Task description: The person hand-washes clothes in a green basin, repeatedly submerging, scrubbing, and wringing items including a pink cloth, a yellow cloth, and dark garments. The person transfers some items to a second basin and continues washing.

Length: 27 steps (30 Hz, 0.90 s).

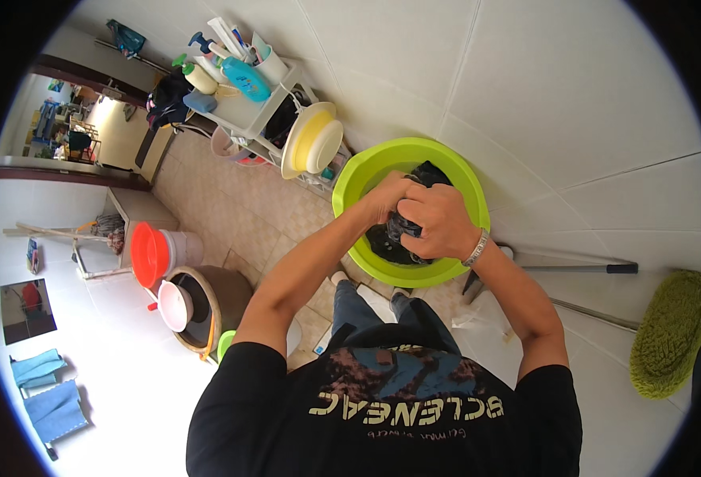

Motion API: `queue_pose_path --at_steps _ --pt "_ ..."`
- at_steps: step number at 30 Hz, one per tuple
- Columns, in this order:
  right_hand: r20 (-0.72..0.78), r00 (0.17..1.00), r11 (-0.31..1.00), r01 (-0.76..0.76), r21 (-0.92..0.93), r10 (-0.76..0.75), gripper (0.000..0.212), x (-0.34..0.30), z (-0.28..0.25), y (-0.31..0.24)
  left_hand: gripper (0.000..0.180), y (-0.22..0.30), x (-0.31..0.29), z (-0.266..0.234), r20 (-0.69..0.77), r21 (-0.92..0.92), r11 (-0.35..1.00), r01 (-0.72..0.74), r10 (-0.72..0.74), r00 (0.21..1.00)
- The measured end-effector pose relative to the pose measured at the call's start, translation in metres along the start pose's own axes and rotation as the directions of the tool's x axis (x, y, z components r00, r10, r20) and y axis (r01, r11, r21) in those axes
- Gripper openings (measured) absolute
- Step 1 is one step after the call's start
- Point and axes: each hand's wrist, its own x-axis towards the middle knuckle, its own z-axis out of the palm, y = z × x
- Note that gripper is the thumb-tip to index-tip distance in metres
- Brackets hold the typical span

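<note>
Over a lime-green basin (476, 187), my left hand (390, 195) and my right hand (439, 220) are close together, both closed on a dark wet cloth (431, 172). Fingers of the right hand wrap round a bunched part of it. One end sticks out beyond my hands, toward the basin's far side, while more dark fabric lies low in the basin on the near left. Whether this is one piece or two, I cannot tell. My right wrist wears a metal bracelet (475, 248).
A white shelf cart (259, 119) with bottles stands at the far left, a yellow-and-white folding basin (302, 147) at its side. Left of me are a red basin (148, 253) and a brown vat (235, 290). A green mop head (668, 334) leans at the right wall.
</note>
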Motion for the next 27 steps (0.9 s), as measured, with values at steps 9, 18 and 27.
queue_pose_path --at_steps 9,18,27 --pt "-0.016 0.999 0.998 0.040 0.038 -0.040 0.021 0.009 0.012 -0.004 0.022 -0.011 -0.001 -0.002 -0.141 0.060 0.998 -0.013 0.021 0.990" --pt "0.091 0.995 0.999 -0.029 -0.023 0.031 0.019 0.014 0.021 -0.009 0.028 -0.042 0.019 -0.017 -0.122 -0.090 0.995 -0.039 0.028 0.992" --pt "0.075 0.983 0.985 -0.171 -0.004 0.170 0.020 0.022 0.039 -0.002 0.027 -0.068 0.041 -0.029 -0.272 -0.268 0.956 -0.115 0.039 0.961"
